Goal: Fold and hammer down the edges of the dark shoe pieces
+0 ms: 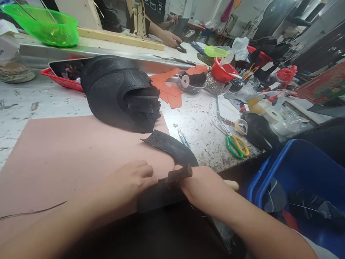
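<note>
Right hand [201, 183]: closed around a dark-headed, pale-handled hammer [180, 174]. Left hand [134, 176]: fingers curled, tips at a narrow dark strip [162, 178]; hold unclear. Just beyond: curved black leather-like piece [172, 145], partly over pink sheet [67, 151]. Farther: stacked black curved pieces [107, 93].

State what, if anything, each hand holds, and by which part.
The right hand grips a hammer by its handle, near the head. Whether the left hand holds anything cannot be told.
</note>
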`<state>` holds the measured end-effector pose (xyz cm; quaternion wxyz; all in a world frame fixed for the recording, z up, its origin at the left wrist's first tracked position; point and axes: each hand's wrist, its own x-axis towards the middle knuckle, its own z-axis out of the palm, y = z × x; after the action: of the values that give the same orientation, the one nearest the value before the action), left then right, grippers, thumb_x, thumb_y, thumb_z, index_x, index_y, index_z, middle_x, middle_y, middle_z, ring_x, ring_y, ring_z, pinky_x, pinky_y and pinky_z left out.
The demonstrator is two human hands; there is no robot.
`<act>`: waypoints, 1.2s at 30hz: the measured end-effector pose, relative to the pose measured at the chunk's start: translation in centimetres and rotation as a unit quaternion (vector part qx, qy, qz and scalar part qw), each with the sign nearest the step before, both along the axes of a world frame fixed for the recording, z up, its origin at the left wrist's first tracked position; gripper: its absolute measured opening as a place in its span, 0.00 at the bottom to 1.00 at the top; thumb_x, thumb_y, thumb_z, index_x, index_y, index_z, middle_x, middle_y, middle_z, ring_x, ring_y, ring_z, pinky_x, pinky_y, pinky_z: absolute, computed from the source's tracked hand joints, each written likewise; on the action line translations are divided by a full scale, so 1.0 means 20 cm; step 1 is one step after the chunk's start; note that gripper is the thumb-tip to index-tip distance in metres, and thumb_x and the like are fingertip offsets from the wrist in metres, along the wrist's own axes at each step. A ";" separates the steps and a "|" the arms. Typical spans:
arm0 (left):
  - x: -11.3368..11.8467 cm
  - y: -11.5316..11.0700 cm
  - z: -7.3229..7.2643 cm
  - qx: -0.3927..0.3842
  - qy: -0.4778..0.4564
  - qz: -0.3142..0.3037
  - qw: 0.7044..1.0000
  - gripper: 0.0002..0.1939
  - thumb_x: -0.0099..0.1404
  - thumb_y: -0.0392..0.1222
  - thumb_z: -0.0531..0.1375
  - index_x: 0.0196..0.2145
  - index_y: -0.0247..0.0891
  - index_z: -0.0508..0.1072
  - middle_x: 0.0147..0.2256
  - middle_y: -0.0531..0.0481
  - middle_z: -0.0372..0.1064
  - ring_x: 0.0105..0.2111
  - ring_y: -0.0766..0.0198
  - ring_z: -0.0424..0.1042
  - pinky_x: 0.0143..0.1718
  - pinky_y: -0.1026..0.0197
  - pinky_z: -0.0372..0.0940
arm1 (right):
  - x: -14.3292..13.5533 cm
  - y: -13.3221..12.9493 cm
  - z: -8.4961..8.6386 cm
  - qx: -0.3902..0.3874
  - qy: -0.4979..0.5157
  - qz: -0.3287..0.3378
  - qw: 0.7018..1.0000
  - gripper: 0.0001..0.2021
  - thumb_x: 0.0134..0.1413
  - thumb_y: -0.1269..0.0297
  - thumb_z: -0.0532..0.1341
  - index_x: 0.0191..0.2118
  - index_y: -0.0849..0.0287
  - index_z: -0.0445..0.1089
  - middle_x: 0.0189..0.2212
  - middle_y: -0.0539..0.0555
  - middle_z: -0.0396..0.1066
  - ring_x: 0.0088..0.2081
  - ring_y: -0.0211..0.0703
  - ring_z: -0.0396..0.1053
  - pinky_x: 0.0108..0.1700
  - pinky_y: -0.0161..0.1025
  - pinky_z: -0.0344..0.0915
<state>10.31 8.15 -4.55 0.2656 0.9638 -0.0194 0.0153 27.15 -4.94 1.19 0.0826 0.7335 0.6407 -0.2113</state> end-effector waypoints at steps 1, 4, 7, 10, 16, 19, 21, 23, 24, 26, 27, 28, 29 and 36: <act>0.00 0.00 0.01 -0.009 -0.005 0.001 1.000 0.15 0.48 0.31 0.57 0.36 0.41 0.68 0.32 0.50 0.61 0.32 0.61 0.61 0.34 0.61 0.57 | 0.00 0.00 0.00 0.002 -0.003 -0.009 1.000 0.09 0.54 0.75 0.50 0.37 0.57 0.65 0.28 0.50 0.71 0.25 0.39 0.66 0.24 0.36 0.48; -0.02 -0.01 0.03 -0.038 -0.008 0.028 0.999 0.17 0.48 0.30 0.56 0.38 0.41 0.68 0.32 0.51 0.62 0.33 0.62 0.62 0.34 0.62 0.57 | -0.02 0.01 0.00 0.011 0.008 -0.010 1.000 0.10 0.57 0.74 0.49 0.40 0.58 0.64 0.31 0.51 0.71 0.29 0.39 0.68 0.26 0.35 0.50; -0.03 -0.02 0.04 -0.035 0.008 0.035 0.999 0.18 0.46 0.29 0.55 0.37 0.42 0.68 0.32 0.52 0.61 0.33 0.61 0.61 0.33 0.61 0.56 | -0.03 0.00 -0.02 0.005 0.013 0.014 1.000 0.09 0.54 0.76 0.51 0.36 0.57 0.64 0.28 0.50 0.70 0.27 0.38 0.67 0.25 0.35 0.49; -0.05 -0.01 0.03 -0.033 0.036 0.039 0.998 0.20 0.45 0.27 0.55 0.36 0.43 0.68 0.32 0.52 0.61 0.33 0.61 0.61 0.33 0.61 0.56 | -0.03 0.00 -0.05 0.036 -0.010 0.033 0.999 0.09 0.52 0.77 0.51 0.36 0.57 0.62 0.28 0.50 0.70 0.26 0.38 0.66 0.25 0.35 0.48; -0.07 0.01 0.02 -0.033 0.028 0.044 0.998 0.16 0.52 0.28 0.57 0.38 0.44 0.70 0.32 0.52 0.61 0.34 0.61 0.62 0.35 0.61 0.57 | -0.06 0.01 -0.06 0.031 -0.006 0.070 0.997 0.09 0.54 0.76 0.51 0.37 0.56 0.62 0.28 0.50 0.70 0.28 0.39 0.68 0.26 0.35 0.51; -0.08 0.02 0.02 -0.031 0.020 0.040 0.998 0.12 0.55 0.30 0.58 0.37 0.43 0.71 0.32 0.51 0.62 0.34 0.61 0.63 0.35 0.61 0.59 | -0.07 0.03 -0.04 0.033 -0.006 0.058 0.998 0.08 0.53 0.76 0.51 0.34 0.56 0.62 0.28 0.49 0.69 0.26 0.38 0.67 0.25 0.35 0.49; -0.09 0.02 0.02 -0.045 0.011 0.054 0.997 0.11 0.56 0.29 0.57 0.36 0.42 0.71 0.33 0.51 0.64 0.34 0.62 0.63 0.35 0.62 0.59 | -0.08 0.04 -0.04 0.037 0.000 0.052 0.998 0.07 0.53 0.76 0.52 0.34 0.57 0.62 0.28 0.49 0.69 0.26 0.38 0.67 0.24 0.35 0.48; -0.10 0.02 0.03 -0.031 0.003 0.061 0.998 0.12 0.59 0.28 0.55 0.36 0.42 0.72 0.32 0.51 0.64 0.34 0.63 0.63 0.35 0.63 0.59 | -0.08 0.04 -0.04 0.035 0.009 0.059 0.998 0.07 0.53 0.76 0.52 0.34 0.57 0.62 0.27 0.48 0.69 0.25 0.38 0.67 0.24 0.35 0.48; -0.10 0.02 0.03 -0.015 0.004 0.058 0.998 0.12 0.61 0.28 0.54 0.37 0.42 0.72 0.32 0.51 0.64 0.34 0.63 0.63 0.36 0.63 0.59 | -0.08 0.05 -0.04 0.030 0.013 0.069 0.997 0.07 0.52 0.76 0.53 0.34 0.57 0.63 0.26 0.48 0.69 0.25 0.37 0.67 0.24 0.35 0.48; -0.11 0.02 0.04 0.004 0.015 0.057 0.998 0.14 0.62 0.27 0.54 0.38 0.44 0.72 0.32 0.51 0.64 0.35 0.62 0.63 0.36 0.62 0.59 | -0.09 0.05 -0.04 0.028 0.014 0.076 0.997 0.08 0.52 0.77 0.53 0.33 0.57 0.63 0.26 0.48 0.69 0.26 0.37 0.67 0.25 0.35 0.49; -0.11 0.02 0.04 0.000 0.021 0.061 0.998 0.14 0.62 0.26 0.54 0.39 0.43 0.72 0.33 0.51 0.64 0.35 0.63 0.63 0.37 0.62 0.59 | -0.09 0.05 -0.03 0.031 0.012 0.072 0.997 0.08 0.53 0.77 0.52 0.34 0.57 0.64 0.27 0.48 0.69 0.26 0.37 0.67 0.25 0.35 0.49; -0.11 0.02 0.05 -0.012 0.027 0.068 0.997 0.15 0.61 0.26 0.54 0.39 0.43 0.72 0.33 0.52 0.64 0.36 0.63 0.63 0.37 0.63 0.59 | -0.09 0.06 -0.03 0.034 0.010 0.068 0.997 0.08 0.53 0.77 0.52 0.35 0.57 0.64 0.28 0.49 0.70 0.26 0.37 0.67 0.25 0.35 0.49; -0.11 0.02 0.05 -0.026 0.030 0.072 0.997 0.15 0.61 0.25 0.55 0.39 0.43 0.71 0.34 0.52 0.65 0.36 0.63 0.64 0.37 0.63 0.59 | -0.10 0.06 -0.04 0.036 0.011 0.066 0.997 0.09 0.53 0.76 0.51 0.36 0.57 0.64 0.28 0.49 0.70 0.26 0.37 0.66 0.25 0.35 0.49; -0.16 0.03 0.04 -0.012 0.026 0.063 0.998 0.14 0.63 0.27 0.53 0.40 0.44 0.71 0.33 0.51 0.64 0.35 0.63 0.63 0.36 0.62 0.59 | -0.13 0.10 -0.05 0.033 -0.010 0.101 0.994 0.08 0.53 0.76 0.51 0.36 0.56 0.62 0.28 0.48 0.69 0.24 0.37 0.66 0.23 0.36 0.48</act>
<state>7.07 8.72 -3.82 0.2762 0.9599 0.0484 0.0071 24.61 -2.99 0.27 0.0859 0.6697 0.7170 -0.1732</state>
